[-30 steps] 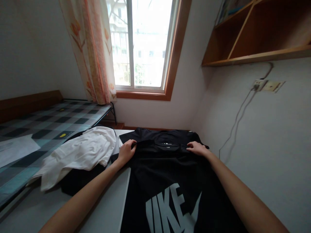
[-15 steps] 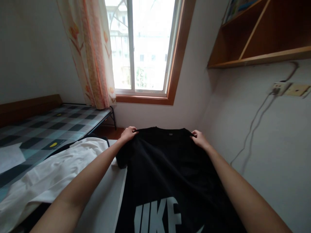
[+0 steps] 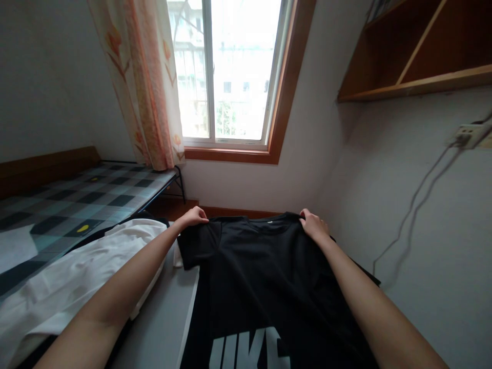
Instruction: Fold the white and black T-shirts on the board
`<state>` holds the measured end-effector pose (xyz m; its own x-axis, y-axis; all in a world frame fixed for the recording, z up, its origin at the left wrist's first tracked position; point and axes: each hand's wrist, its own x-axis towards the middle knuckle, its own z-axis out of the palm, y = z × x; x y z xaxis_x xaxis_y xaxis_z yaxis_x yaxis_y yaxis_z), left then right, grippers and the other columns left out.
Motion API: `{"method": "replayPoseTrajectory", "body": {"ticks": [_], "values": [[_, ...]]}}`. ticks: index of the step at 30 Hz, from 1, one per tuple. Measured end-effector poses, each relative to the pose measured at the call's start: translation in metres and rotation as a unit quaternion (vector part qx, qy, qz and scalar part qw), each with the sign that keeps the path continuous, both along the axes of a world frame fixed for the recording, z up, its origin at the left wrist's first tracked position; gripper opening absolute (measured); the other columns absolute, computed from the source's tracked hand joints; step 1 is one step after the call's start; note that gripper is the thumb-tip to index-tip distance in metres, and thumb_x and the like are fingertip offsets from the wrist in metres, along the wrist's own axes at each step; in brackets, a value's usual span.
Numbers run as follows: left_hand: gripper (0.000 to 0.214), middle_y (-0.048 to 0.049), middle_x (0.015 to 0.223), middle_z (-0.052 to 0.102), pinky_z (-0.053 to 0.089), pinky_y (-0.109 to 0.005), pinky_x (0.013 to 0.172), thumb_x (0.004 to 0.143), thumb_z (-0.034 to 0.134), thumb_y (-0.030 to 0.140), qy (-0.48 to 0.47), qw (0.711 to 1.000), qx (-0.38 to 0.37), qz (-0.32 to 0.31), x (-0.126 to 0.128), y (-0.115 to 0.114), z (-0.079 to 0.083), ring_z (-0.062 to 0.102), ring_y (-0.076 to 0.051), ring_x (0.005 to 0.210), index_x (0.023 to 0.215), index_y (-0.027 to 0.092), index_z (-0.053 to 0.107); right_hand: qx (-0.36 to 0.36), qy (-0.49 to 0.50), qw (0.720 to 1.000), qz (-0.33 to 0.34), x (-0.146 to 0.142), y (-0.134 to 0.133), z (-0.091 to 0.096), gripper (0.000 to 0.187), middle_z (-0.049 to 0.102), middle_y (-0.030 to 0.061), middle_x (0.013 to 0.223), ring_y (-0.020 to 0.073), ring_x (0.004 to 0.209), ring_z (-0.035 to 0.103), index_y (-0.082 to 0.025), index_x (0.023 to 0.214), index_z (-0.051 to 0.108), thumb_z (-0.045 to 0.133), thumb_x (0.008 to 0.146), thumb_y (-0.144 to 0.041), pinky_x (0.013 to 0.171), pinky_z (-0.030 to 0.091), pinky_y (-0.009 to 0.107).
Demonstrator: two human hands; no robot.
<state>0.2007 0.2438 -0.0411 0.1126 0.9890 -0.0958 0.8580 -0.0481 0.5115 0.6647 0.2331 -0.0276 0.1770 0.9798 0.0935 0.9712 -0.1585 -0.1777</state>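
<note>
A black T-shirt (image 3: 253,277) with large pale letters on its chest is spread out in front of me, collar away from me. My left hand (image 3: 194,218) pinches its left shoulder near the sleeve seam. At the other shoulder, beside the collar, my right hand (image 3: 313,224) grips the fabric, fingers closed. The left sleeve hangs flat over the edge of a pale board or tabletop (image 3: 169,307). My right forearm covers part of the right sleeve. The shirt's hem lies below the picture.
White clothing (image 3: 88,261) lies heaped on the left, beside a bed with a checked mattress (image 3: 115,187). A floral curtain (image 3: 148,87) hangs by the window (image 3: 242,72). At the right are a wooden wall shelf (image 3: 415,87) and a socket (image 3: 465,137) with a dangling cord.
Both hands have lowered slightly with the shirt, and the left one has shifted left. The shirt's shoulders lie flatter, with the left sleeve spread wider. The view has shifted a little.
</note>
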Motion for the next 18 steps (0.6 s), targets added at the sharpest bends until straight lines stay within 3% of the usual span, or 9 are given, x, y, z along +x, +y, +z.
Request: {"method": "replayPoseTrajectory", "body": {"ticks": [3, 6, 9, 11, 13, 15, 18], "values": [[0.020, -0.0055, 0.087, 0.072, 0.045, -0.024, 0.066, 0.073, 0.069, 0.036, 0.053, 0.998, 0.012, 0.020, 0.002, -0.009, -0.010, 0.066, -0.021, 0.083, 0.081, 0.019, 0.070, -0.050, 0.049, 0.998, 0.006, 0.007, 0.003, -0.004, 0.041, 0.066, 0.0161, 0.118, 0.0330, 0.108, 0.062, -0.020, 0.118, 0.060, 0.056, 0.086, -0.046, 0.088, 0.048, 0.043], [0.023, -0.0062, 0.096, 0.072, 0.046, -0.027, 0.070, 0.079, 0.063, 0.041, 0.083, 0.995, 0.034, 0.043, 0.003, -0.023, -0.017, 0.066, -0.022, 0.089, 0.090, 0.022, 0.069, -0.108, 0.177, 0.976, 0.059, 0.031, -0.001, 0.001, 0.052, 0.065, 0.0167, 0.121, 0.0283, 0.109, 0.062, -0.014, 0.115, 0.065, 0.069, 0.075, -0.048, 0.088, 0.051, 0.033], [0.027, -0.0060, 0.103, 0.071, 0.046, -0.028, 0.073, 0.083, 0.059, 0.044, 0.127, 0.988, 0.061, 0.056, 0.004, -0.036, -0.016, 0.066, -0.023, 0.093, 0.100, 0.024, 0.066, -0.178, 0.286, 0.938, 0.085, 0.064, -0.011, 0.018, 0.069, 0.067, 0.0143, 0.118, 0.0246, 0.100, 0.066, -0.014, 0.125, 0.060, 0.075, 0.066, -0.045, 0.077, 0.054, 0.028], [0.028, -0.0056, 0.105, 0.071, 0.045, -0.027, 0.074, 0.085, 0.058, 0.043, 0.140, 0.986, 0.074, 0.053, 0.005, -0.042, -0.014, 0.066, -0.023, 0.095, 0.105, 0.025, 0.063, -0.219, 0.300, 0.924, 0.085, 0.085, -0.018, 0.031, 0.076, 0.069, 0.0114, 0.113, 0.0229, 0.095, 0.067, -0.018, 0.129, 0.058, 0.079, 0.059, -0.040, 0.072, 0.054, 0.026], [0.028, -0.0046, 0.107, 0.070, 0.045, -0.026, 0.075, 0.085, 0.058, 0.040, 0.144, 0.985, 0.083, 0.052, 0.004, -0.045, -0.011, 0.065, -0.022, 0.097, 0.109, 0.026, 0.061, -0.258, 0.281, 0.920, 0.089, 0.099, -0.022, 0.041, 0.069, 0.071, 0.0090, 0.108, 0.0228, 0.094, 0.066, -0.021, 0.120, 0.064, 0.080, 0.055, -0.034, 0.070, 0.053, 0.026], [0.027, -0.0038, 0.109, 0.070, 0.044, -0.026, 0.075, 0.086, 0.058, 0.039, 0.146, 0.984, 0.090, 0.055, 0.004, -0.048, -0.009, 0.065, -0.021, 0.098, 0.110, 0.027, 0.060, -0.243, 0.232, 0.939, 0.079, 0.106, -0.022, 0.046, 0.051, 0.072, 0.0092, 0.103, 0.0239, 0.094, 0.066, -0.020, 0.107, 0.070, 0.078, 0.057, -0.029, 0.072, 0.052, 0.027], [0.029, -0.0054, 0.109, 0.068, 0.044, -0.028, 0.076, 0.086, 0.056, 0.038, 0.142, 0.983, 0.097, 0.056, 0.005, -0.052, -0.009, 0.064, -0.023, 0.098, 0.113, 0.027, 0.059, -0.076, 0.077, 0.994, 0.008, 0.101, -0.022, 0.041, 0.028, 0.070, 0.0120, 0.105, 0.0276, 0.098, 0.062, -0.019, 0.099, 0.073, 0.067, 0.072, -0.027, 0.081, 0.049, 0.037]]}}
